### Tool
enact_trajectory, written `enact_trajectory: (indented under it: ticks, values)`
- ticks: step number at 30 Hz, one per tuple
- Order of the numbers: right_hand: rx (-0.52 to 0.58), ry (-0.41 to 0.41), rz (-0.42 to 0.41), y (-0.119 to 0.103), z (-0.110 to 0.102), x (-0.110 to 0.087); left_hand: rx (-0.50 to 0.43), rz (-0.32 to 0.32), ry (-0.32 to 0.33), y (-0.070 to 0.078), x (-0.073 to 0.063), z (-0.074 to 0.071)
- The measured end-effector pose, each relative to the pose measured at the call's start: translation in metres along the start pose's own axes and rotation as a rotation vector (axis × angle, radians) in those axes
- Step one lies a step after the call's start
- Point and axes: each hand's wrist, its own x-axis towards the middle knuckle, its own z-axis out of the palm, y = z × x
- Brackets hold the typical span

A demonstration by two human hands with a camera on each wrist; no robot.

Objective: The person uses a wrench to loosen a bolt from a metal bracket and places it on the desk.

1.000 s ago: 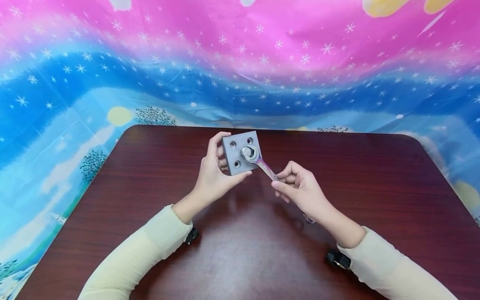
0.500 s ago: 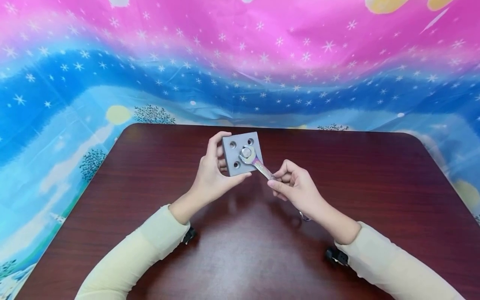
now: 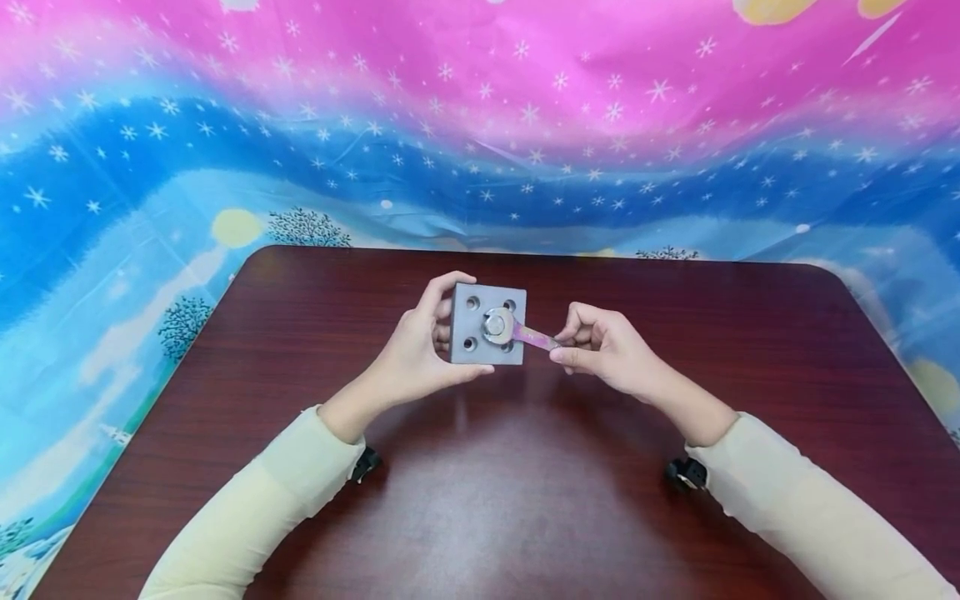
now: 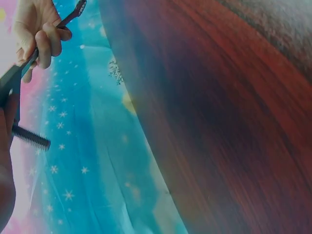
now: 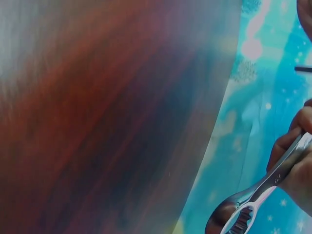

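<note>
My left hand (image 3: 412, 350) grips a square grey metal plate (image 3: 469, 323) by its left side, thumb along the bottom edge. The plate has holes near its corners, one partly covered by the wrench. A bolt head (image 3: 496, 325) stands at the plate's middle, and the bolt's threaded shank (image 4: 31, 137) sticks out behind in the left wrist view. Around the bolt head sits the open end of a shiny combination wrench (image 3: 534, 336). My right hand (image 3: 611, 346) pinches its handle between thumb and fingers. In the right wrist view the wrench's toothed ring end (image 5: 241, 219) extends past the hand.
Both hands are above a dark reddish-brown wooden table (image 3: 480, 500). Behind its far edge hangs a pink and blue snowflake-patterned cloth (image 3: 480, 150). A small black device (image 3: 686, 473) is on the right wrist, another (image 3: 366, 465) on the left.
The wrench's open end has settled round the bolt head. Its handle has swung upward from slanting down-right to nearly level, with my right hand rising. The plate has turned slightly and dropped a little.
</note>
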Motion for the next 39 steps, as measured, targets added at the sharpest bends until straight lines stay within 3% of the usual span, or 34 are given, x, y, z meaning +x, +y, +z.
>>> enact_trajectory:
  ticks: [6, 15, 22, 26, 30, 35, 39]
  values:
    - [-0.075, -0.123, -0.037, 0.000, -0.016, 0.006, 0.006, -0.028, -0.169, -0.001, -0.001, -0.007]
    - [-0.202, -0.299, -0.032, -0.004, -0.029, 0.012, -0.012, -0.053, -0.517, -0.002, -0.003, -0.008]
    - [-0.208, -0.390, -0.035, -0.007, -0.025, 0.017, -0.047, -0.115, -0.682, 0.000, -0.001, -0.006]
    - [-0.218, -0.429, -0.033, -0.008, -0.025, 0.019, -0.056, -0.152, -0.715, 0.000, -0.002, -0.005]
    - [-0.230, -0.428, -0.029, -0.008, -0.026, 0.019, -0.063, -0.124, -0.696, -0.003, -0.003, -0.005]
    - [-0.252, -0.386, -0.019, -0.006, -0.032, 0.015, -0.083, -0.067, -0.644, -0.008, -0.003, -0.008]
    - [-0.282, -0.326, 0.025, -0.004, -0.039, 0.011, -0.069, -0.062, -0.614, -0.010, -0.005, -0.010]
